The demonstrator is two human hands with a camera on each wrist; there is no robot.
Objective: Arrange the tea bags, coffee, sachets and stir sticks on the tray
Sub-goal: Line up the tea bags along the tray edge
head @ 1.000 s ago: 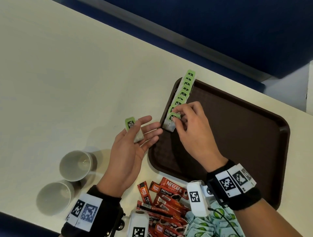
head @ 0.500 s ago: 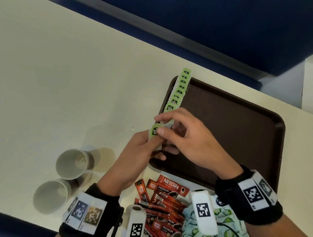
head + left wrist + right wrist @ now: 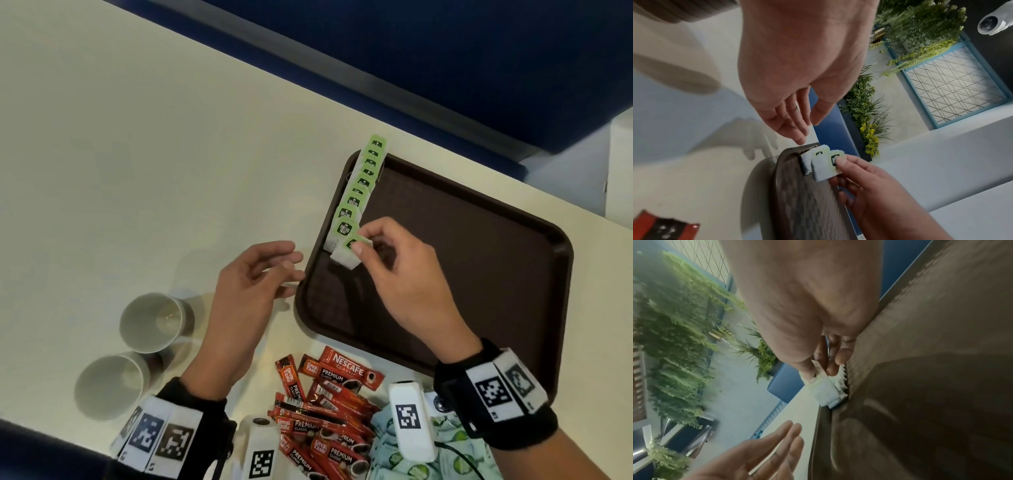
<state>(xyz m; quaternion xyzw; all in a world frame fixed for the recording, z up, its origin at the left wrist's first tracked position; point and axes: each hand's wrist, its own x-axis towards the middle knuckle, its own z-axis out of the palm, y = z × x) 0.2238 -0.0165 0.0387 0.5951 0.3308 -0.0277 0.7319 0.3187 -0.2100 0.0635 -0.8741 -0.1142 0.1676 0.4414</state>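
The right hand [image 3: 404, 274] pinches a tea bag [image 3: 346, 255] at the near end of the overlapped row [image 3: 359, 192] along the brown tray's [image 3: 479, 267] left rim. The left hand [image 3: 246, 298] hovers relaxed and empty over the desk [image 3: 137, 171]. A careless drop could nudge the leaning row flat. Beside the tray, red coffee sachets [image 3: 329, 404] read "NESCAFE CLASSIC" and "Great Taste PREMIUM".

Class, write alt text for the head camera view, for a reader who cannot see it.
A person's right hand pinches a green-tagged tea bag at the near end of a row of tea bags along the left edge of a brown tray. The left hand hovers open beside the tray, above two paper cups and red coffee sachets.
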